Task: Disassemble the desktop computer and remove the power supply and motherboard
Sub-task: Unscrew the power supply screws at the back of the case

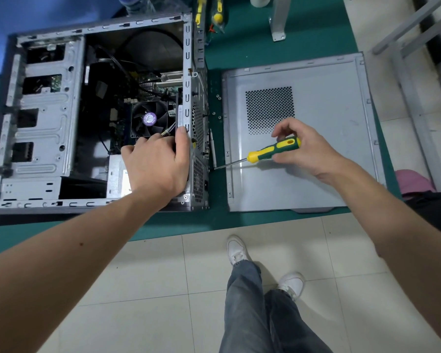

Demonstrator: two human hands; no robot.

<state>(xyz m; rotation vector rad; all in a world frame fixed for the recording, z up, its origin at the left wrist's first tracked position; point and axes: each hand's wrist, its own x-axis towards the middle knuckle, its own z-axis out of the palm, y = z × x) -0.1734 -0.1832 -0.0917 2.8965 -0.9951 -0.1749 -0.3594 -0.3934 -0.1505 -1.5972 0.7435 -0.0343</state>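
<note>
Nearest the cam: jeans legs and white sneakers (239, 249) on pale floor tiles; then the edge of the green bench mat (214, 220). On the mat, rt side, the removed side panel (316, 174) lies flat, inner face up, w/ a perforated vent patch; a few loose screws (218, 97) sit in the gap between panel and case. Further back: two more yellow-handled screwdrivers (217, 14) and a grey metal bracket (279, 19).

PC case (43, 128) lies on its side, open; CPU fan (149, 119) w/ purple sticker sits mid-case, motherboard (161, 84) under cables, PSU (117, 177) in the near corner, partly hidden by the left hand.

Left hand (155, 161): fingers curled down inside the case, thumb on top of the rear wall's edge, so it's gripping that wall.

Right hand (306, 151): fingers closed round the green/yellow screwdriver (273, 150); shaft points left, tip at the case's rear wall by the PSU; can't tell if it's seated in a screw.
</note>
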